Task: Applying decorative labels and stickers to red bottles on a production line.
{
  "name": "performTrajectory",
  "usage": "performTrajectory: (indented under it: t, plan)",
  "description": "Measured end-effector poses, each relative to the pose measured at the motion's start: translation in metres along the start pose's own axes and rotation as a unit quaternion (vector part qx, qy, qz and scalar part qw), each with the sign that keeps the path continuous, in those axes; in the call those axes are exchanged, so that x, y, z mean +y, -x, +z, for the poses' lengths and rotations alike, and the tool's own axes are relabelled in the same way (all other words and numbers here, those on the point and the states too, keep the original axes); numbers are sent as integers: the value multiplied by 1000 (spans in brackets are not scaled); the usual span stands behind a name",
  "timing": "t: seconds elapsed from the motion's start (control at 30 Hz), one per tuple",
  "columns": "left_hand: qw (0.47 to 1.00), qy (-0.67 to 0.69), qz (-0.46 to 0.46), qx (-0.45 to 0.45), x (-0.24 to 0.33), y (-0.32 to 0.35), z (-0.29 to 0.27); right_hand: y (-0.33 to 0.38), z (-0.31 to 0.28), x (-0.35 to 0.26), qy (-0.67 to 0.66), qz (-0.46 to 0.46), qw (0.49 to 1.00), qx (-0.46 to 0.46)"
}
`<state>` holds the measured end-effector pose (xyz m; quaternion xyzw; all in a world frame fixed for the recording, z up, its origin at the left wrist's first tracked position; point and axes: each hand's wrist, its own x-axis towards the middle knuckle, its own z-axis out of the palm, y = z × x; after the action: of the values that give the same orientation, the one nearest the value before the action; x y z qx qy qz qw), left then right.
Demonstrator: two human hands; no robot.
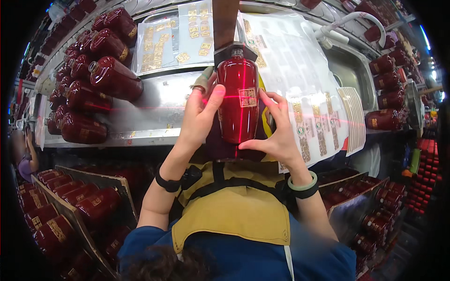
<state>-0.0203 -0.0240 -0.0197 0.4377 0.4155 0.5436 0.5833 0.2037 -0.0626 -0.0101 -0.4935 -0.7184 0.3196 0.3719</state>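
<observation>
A glossy dark red bottle [237,110] lies in front of me with its neck pointing away, its shoulder at a dark rest [236,52]. On its upper side sits a small square gold label [248,97]. Red light lines cross over the glass. My left hand [199,110] holds the bottle's left side, thumb against the glass; a greenish cover wraps one raised fingertip, and its other fingers are largely hidden. My right hand [280,126] grips the right side, with the thumb at the base and the fingers beside the label.
Left on the metal counter [159,105] lie several red bottles [115,77]. Beyond is a sheet of gold labels [159,44]; at right, decal sheets [311,103] near a sink [349,65] with a white faucet [375,18]. Crates of bottles [77,196] flank me below.
</observation>
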Motion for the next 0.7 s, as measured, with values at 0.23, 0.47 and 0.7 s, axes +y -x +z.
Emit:
performTrajectory:
  t: [0.23,0.47,0.7]
  plan:
    - [997,-76,-8,-24,8,-4,18,-37,4,11,-239,172,954,62]
    - [998,14,-42,-42,3,-3,7,-52,28,0,-265,174,945,79]
    - [996,31,-83,-20,3,-8,8,-55,29,-4,-278,193,935,106]
